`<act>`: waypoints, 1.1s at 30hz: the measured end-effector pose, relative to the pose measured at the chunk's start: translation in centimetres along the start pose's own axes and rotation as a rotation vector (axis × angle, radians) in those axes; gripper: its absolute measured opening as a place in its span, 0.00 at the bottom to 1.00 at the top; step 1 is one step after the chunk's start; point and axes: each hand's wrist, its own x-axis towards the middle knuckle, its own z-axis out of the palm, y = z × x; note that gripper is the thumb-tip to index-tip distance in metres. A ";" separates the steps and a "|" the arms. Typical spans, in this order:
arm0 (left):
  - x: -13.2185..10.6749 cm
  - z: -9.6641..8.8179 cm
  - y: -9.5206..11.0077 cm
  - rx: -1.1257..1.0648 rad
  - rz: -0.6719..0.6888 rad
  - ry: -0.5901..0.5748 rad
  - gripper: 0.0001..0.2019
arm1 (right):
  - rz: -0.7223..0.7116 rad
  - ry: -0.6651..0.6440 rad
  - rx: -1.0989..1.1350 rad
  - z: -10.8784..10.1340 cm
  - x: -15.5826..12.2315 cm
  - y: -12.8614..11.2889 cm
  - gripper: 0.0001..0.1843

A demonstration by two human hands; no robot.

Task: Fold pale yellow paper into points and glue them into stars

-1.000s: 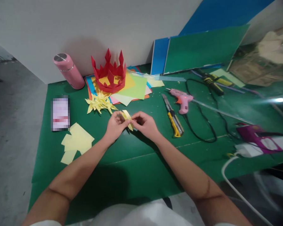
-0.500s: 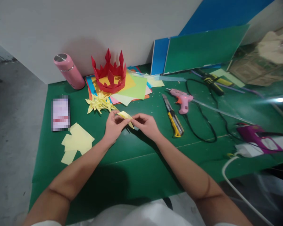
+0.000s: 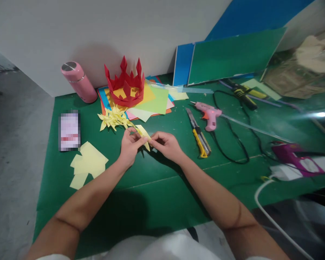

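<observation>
A partly folded piece of yellow paper (image 3: 144,132) is held between my two hands above the green table. My left hand (image 3: 130,146) pinches it from the left with thumb and fingers. From the other side, the thumb and fingertips of my right hand (image 3: 165,144) close on its right edge. Just beyond my left hand lies a pile of folded yellow paper pieces (image 3: 113,117) with pointed tips. Loose yellow paper sheets (image 3: 89,160) are spread to the left of my left forearm. My fingers hide part of the folds.
A red paper crown (image 3: 127,90) stands on coloured paper sheets (image 3: 159,101) at the back. A pink bottle (image 3: 79,82) and a phone (image 3: 69,130) are on the left. Rightward lie a yellow utility knife (image 3: 199,135), a pink glue gun (image 3: 208,113) with its cord, and a power strip (image 3: 287,172).
The yellow paper has turned slightly between my fingers, its upper end now standing a little higher. Both hands have stayed in nearly the same place.
</observation>
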 end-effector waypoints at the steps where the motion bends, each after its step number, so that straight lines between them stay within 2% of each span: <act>1: 0.1 -0.1 0.0 -0.001 -0.010 -0.007 0.26 | -0.004 0.005 0.006 0.0 0.0 0.0 0.18; 6: 0.2 0.1 0.1 0.077 0.050 -0.017 0.24 | -0.022 0.040 0.017 -0.1 -0.1 0.3 0.17; 11: 0.0 0.3 -0.2 0.245 0.069 -0.091 0.21 | -0.022 0.158 0.145 -0.1 0.2 0.8 0.13; 17: -0.3 0.2 -0.3 0.273 0.021 -0.227 0.19 | -0.040 0.174 0.248 -0.1 0.5 1.0 0.21; 20: -0.2 0.2 -0.2 0.227 -0.030 -0.212 0.21 | 0.003 0.161 0.250 -0.2 0.5 0.8 0.24; 25: -0.1 0.2 0.0 0.192 -0.026 -0.185 0.21 | -0.023 0.191 0.179 -0.4 0.5 0.6 0.16; 33: 0.0 0.0 0.3 0.212 0.013 -0.158 0.19 | -0.006 0.173 0.159 -0.3 0.3 1.0 0.11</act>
